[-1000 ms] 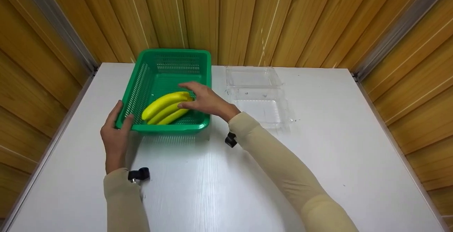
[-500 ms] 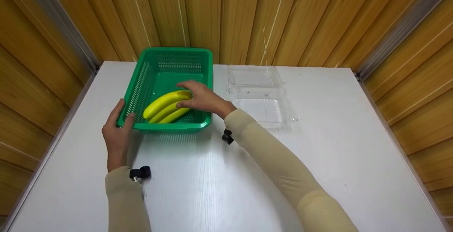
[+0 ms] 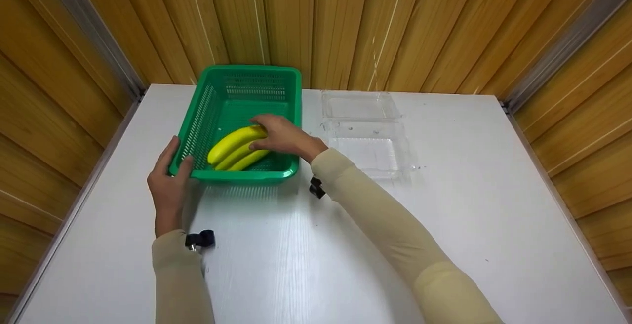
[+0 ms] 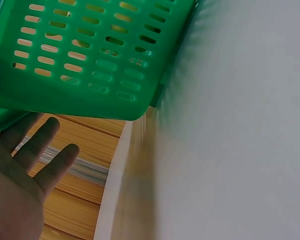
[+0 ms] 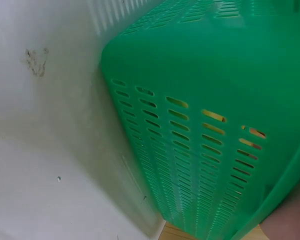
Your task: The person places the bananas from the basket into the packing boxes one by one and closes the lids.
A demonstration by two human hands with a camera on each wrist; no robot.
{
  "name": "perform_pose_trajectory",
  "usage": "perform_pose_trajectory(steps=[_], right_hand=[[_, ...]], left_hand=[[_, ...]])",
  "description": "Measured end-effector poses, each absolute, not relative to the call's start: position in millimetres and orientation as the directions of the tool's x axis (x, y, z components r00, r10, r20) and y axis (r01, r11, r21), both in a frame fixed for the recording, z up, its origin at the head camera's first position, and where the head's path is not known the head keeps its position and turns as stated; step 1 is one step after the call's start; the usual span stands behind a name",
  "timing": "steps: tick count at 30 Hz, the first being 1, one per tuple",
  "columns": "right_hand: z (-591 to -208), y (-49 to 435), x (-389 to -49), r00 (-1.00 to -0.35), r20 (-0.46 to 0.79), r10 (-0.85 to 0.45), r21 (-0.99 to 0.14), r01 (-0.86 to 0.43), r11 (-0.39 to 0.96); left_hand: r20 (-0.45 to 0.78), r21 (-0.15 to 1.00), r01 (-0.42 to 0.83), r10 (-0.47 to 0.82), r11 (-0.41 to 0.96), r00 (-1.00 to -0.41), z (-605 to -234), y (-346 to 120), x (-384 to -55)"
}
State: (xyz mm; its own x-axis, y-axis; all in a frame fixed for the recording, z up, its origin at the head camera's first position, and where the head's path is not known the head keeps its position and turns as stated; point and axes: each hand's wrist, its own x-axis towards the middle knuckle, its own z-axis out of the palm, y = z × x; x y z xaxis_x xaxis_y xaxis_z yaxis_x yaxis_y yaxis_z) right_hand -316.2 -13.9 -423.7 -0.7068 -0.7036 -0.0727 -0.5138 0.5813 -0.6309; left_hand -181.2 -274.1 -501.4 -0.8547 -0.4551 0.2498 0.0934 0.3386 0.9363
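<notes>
long beige sleeves, creases rippling the right one, chunky black gadgets jutting by both cuffs, silvery screw on the left gadget!

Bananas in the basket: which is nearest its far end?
The uppermost banana in the head view; the other two bananas lie on its near side.

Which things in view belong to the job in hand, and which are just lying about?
In the job:
- bananas, gripped by the right hand
- green basket around them, touched by the left hand

Seemingly lying about:
- clear plastic container, untouched right of the basket; could yet be used
</notes>
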Motion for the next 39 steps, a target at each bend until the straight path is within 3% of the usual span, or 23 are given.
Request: perform_pose_trajectory(steps=[10, 17, 25, 39], right_hand=[[-428, -15, -318, -0.696, -0.010, -0.718, -0.541, -0.600, 0.590], [-429, -17, -319, -0.711, -0.038, -0.703, -0.503, -0.594, 0.628], [-429, -19, -318, -0.712, -0.112, -0.693, -0.500, -0.563, 0.658], [-434, -19, -317, -0.722, -0.052, -0.690, -0.530, -0.566, 0.632]], left_hand=[[0.272, 0.935, 0.127, -0.439, 0.331, -0.856, -503, -274, -183], [0.269, 0.938, 0.131, -0.439, 0.320, -0.857, -502, -274, -184], [0.258, 0.942, 0.123, -0.442, 0.312, -0.859, -502, -273, -183], [0.242, 0.945, 0.104, -0.450, 0.309, -0.860, -502, -274, -181]])
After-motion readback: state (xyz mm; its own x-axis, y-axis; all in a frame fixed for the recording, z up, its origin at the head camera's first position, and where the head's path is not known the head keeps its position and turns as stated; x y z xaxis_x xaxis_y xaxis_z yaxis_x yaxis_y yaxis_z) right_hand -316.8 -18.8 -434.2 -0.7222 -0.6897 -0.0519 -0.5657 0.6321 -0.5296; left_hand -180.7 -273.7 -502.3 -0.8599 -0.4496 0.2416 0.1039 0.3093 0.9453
